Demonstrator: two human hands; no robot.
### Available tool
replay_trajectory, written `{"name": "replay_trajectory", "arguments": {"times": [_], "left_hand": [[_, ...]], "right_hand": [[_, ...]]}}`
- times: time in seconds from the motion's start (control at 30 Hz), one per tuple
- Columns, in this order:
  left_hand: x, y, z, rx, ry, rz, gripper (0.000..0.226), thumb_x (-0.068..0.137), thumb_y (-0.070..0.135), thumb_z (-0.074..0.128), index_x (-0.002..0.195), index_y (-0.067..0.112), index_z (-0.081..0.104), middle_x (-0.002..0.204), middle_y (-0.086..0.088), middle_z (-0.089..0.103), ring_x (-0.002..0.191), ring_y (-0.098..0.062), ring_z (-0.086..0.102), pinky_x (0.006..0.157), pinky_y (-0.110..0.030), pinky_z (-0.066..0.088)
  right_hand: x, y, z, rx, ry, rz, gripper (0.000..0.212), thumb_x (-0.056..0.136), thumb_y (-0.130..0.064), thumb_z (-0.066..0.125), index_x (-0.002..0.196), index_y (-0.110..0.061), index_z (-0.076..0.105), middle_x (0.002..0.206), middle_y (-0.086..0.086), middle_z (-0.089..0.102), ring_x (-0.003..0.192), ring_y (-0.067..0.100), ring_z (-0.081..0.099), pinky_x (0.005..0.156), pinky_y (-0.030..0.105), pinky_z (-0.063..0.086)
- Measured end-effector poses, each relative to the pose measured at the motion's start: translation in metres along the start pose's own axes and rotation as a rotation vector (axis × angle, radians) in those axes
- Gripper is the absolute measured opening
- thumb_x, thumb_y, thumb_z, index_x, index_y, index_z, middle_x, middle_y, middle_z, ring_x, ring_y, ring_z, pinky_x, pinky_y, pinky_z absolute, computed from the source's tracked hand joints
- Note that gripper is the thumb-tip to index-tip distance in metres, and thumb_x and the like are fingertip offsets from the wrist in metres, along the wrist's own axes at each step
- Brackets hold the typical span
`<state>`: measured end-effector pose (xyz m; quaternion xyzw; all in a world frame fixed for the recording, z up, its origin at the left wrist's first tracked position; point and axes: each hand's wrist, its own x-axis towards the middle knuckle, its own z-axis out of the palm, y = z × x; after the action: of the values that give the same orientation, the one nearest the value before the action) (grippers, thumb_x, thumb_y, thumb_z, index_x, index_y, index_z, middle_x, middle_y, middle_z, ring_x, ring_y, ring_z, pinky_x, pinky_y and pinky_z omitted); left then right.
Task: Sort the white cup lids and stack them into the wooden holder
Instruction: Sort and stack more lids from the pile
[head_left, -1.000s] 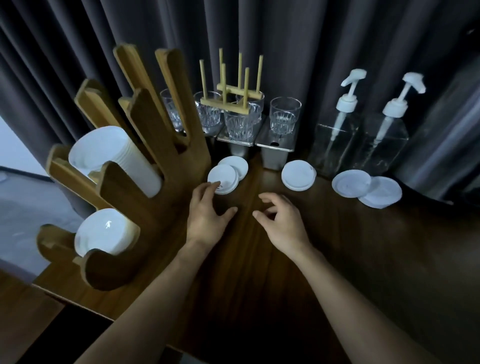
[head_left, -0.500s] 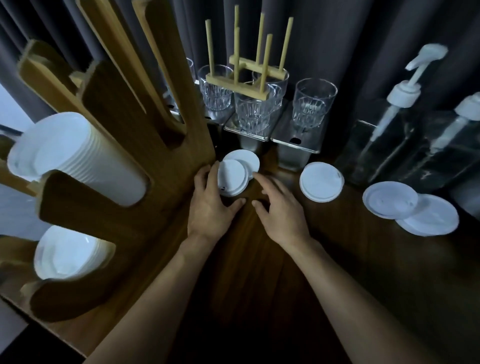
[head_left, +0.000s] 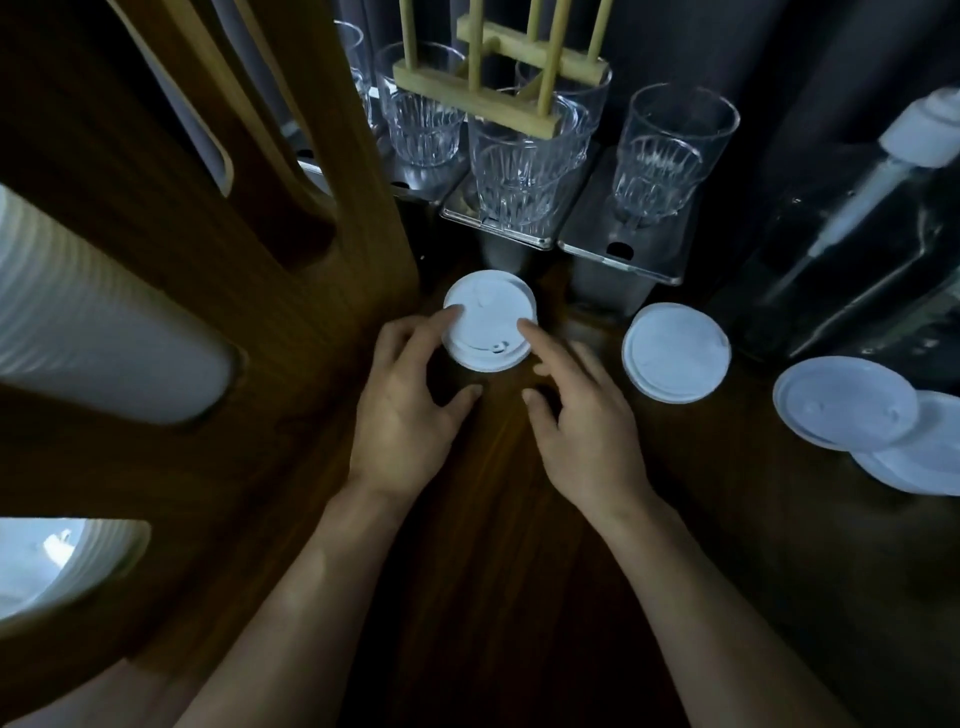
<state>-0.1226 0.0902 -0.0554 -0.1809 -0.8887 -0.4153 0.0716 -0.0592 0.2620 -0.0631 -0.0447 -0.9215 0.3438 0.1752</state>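
Both forearms reach over the table (head_left: 498, 597). Left hand (head_left: 402, 410): fingers relaxed, index tip touching the left rim of the small lid (head_left: 488, 327), thumb spread apart. Right hand (head_left: 587, 431): index straight, tip on the lid's right rim; other fingers loosely bent, gripping nothing. The lid lies flat just beside the holder (head_left: 156, 249), whose slots carry lid stacks (head_left: 104, 322). A larger lid (head_left: 675, 353) lies right. Glasses (head_left: 519, 171) stand behind.
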Motion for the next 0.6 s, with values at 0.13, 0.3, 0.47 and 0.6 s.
{"name": "replay_trajectory", "arguments": {"times": [0.13, 0.3, 0.47, 0.6], "left_hand": [[0.003, 0.006, -0.001, -0.071, 0.057, 0.082, 0.06, 0.089, 0.005, 0.079, 0.142, 0.023, 0.061, 0.124, 0.004, 0.048, 0.118, -0.007, 0.053, 0.106, -0.014, 0.045], [0.004, 0.01, -0.001, -0.134, 0.179, 0.209, 0.029, 0.096, 0.007, 0.073, 0.125, 0.009, 0.073, 0.112, -0.001, 0.059, 0.105, -0.005, 0.058, 0.093, -0.015, 0.048], [0.003, 0.017, 0.001, -0.236, 0.134, 0.165, 0.022, 0.097, 0.015, 0.071, 0.119, 0.013, 0.075, 0.106, 0.001, 0.066, 0.102, -0.005, 0.065, 0.09, -0.017, 0.052], [0.005, 0.014, 0.001, -0.181, 0.097, 0.097, 0.044, 0.091, 0.035, 0.076, 0.129, 0.013, 0.071, 0.121, 0.0, 0.062, 0.116, -0.008, 0.061, 0.098, -0.015, 0.048]], "right_hand": [[-0.002, 0.0, -0.003, 0.081, 0.143, -0.008, 0.061, 0.095, -0.009, 0.071, 0.149, -0.029, 0.052, 0.118, -0.012, 0.052, 0.107, -0.006, 0.054, 0.088, 0.014, 0.048], [-0.001, 0.001, -0.007, 0.195, 0.271, -0.017, 0.037, 0.095, -0.022, 0.071, 0.131, -0.018, 0.067, 0.102, -0.003, 0.056, 0.093, 0.008, 0.058, 0.078, 0.021, 0.051], [0.003, 0.001, -0.01, 0.273, 0.327, 0.105, 0.02, 0.094, -0.03, 0.073, 0.105, -0.014, 0.075, 0.104, -0.003, 0.06, 0.094, 0.002, 0.061, 0.081, 0.01, 0.046], [0.001, -0.002, -0.014, 0.401, 0.324, 0.246, 0.019, 0.099, -0.033, 0.068, 0.097, -0.016, 0.074, 0.078, -0.005, 0.07, 0.074, 0.013, 0.069, 0.066, 0.026, 0.055]]}}
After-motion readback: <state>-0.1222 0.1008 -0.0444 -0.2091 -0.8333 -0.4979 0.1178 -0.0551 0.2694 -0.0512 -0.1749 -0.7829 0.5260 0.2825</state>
